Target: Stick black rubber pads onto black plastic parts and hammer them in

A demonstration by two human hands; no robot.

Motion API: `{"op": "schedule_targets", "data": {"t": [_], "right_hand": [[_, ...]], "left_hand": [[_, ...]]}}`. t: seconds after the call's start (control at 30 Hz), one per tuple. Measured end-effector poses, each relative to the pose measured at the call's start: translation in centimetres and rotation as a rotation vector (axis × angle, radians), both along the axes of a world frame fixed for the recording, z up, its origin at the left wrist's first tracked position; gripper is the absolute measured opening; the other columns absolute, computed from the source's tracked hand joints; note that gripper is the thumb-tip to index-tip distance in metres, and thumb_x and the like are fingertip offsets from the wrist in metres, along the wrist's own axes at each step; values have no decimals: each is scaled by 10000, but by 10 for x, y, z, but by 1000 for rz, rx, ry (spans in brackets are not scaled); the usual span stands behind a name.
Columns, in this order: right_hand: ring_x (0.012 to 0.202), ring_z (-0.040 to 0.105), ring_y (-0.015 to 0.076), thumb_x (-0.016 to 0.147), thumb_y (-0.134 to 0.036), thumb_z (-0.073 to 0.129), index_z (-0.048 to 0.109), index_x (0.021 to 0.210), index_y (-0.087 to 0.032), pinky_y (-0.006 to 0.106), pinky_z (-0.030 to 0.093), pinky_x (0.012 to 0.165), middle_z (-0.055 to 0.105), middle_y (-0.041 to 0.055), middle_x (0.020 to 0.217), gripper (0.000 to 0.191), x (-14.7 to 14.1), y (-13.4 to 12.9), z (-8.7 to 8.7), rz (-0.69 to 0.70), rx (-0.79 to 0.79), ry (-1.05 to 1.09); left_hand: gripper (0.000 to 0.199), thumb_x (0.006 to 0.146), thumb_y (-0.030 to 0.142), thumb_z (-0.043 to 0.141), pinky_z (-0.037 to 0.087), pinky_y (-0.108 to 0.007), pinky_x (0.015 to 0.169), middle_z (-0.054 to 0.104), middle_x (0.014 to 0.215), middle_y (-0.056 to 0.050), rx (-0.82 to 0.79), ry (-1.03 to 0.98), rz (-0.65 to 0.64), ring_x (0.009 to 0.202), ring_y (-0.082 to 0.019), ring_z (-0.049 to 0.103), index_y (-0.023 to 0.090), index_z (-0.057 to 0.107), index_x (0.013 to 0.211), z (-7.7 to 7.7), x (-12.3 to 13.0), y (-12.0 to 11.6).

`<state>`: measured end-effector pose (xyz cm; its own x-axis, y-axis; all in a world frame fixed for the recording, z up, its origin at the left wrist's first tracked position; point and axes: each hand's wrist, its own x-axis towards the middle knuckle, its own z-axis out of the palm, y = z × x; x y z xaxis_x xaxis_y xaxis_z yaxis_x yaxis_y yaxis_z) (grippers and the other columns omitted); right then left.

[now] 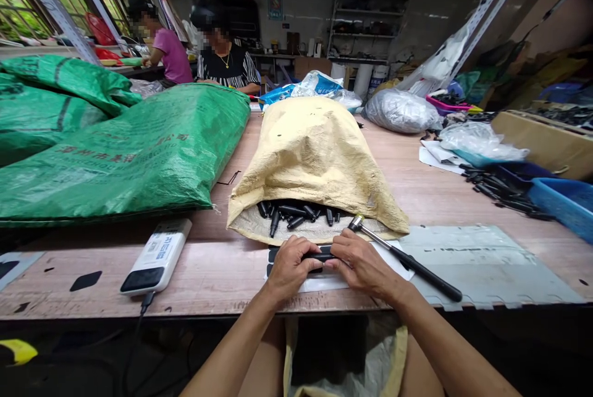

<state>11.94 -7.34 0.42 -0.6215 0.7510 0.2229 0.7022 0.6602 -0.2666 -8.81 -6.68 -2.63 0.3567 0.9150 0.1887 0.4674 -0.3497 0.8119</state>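
Observation:
Over a white sheet [319, 284] with black rounded patches on it, both hands are closed on one short black tube [319, 256]. My left hand [291, 264] pinches its left end, and my right hand [359, 261] grips the other end, with the fingertips close together. Parts of the tube are hidden by the fingers. Just beyond lies an open yellow woven sack [319, 150], its mouth facing me, with several similar black tubes [296, 215] inside. A hammer [407, 261] with a black handle lies right of my right hand, its head at the sack's mouth.
Green woven sacks [185, 144] fill the left side. A white power bank [157, 258] with a cable lies nearer. At right are a grey mat [491, 267], loose black parts [504, 190] and a blue bin [563, 199]. Another open sack [401, 354] hangs below the table edge. Two people sit beyond.

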Motion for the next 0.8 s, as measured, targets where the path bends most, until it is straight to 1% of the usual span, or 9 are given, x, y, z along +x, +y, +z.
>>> {"op": "schedule_targets", "data": {"t": [0.17,0.33,0.43,0.5,0.57,0.6,0.63,0.7,0.8], "right_hand": [[792,455,172,980,-363,537,545,734,-198,317,351,733,588,18,770,297,4,-4,0,-28,-6,43],[798,469,177,887,-448,656,575,792,-202,330,363,761,594,11,796,275,7,-11,4,-81,-43,77],[827,487,187,862,-418,675,582,831,-211,331,371,766,597,13,818,228,14,-8,8,-121,-9,89],[849,504,192,856,-389,672,592,872,-218,331,383,783,605,18,850,190,26,-2,8,-176,46,85],[873,518,199,857,-370,659,595,879,-222,335,395,808,610,27,876,162,43,5,3,-288,129,58],[889,525,205,858,-356,648,592,865,-223,335,399,819,610,31,880,145,52,9,-2,-367,170,35],[890,531,208,860,-348,638,582,838,-225,332,402,809,604,30,864,137,60,12,-8,-456,203,12],[870,547,202,874,-365,618,564,828,-228,310,401,748,597,24,851,154,70,15,-22,-588,213,-25],[855,559,194,933,-391,543,554,866,-225,298,386,710,595,26,870,179,73,13,-40,-671,273,-89]], "left_hand": [[101,855,221,664,396,-345,862,717,898,5,-3,21,-25,927,-205,561,230,731,929,2,0,-1],[204,965,307,551,380,-364,866,732,944,-2,28,94,-57,932,-215,539,246,740,1013,-1,1,-1],[248,993,332,512,378,-363,856,730,941,-12,45,130,-52,927,-216,529,227,736,1008,-3,2,-1],[259,1003,336,498,375,-362,852,726,932,-11,50,142,-49,924,-213,524,224,731,998,-3,2,-2],[262,1009,337,489,372,-360,853,722,930,-5,47,143,-48,922,-209,524,227,726,991,-3,1,-3],[261,1011,337,486,372,-359,853,721,929,-2,43,140,-47,921,-207,524,229,723,987,-3,1,-3],[260,1011,338,485,372,-358,852,721,927,0,40,138,-45,919,-206,525,230,720,983,-3,1,-3],[260,1010,338,484,374,-356,849,720,920,-1,39,137,-40,918,-205,526,228,716,972,-4,2,-2],[261,1007,334,483,378,-358,856,718,922,-7,43,151,-38,925,-208,528,222,712,956,-3,2,-1]]}}
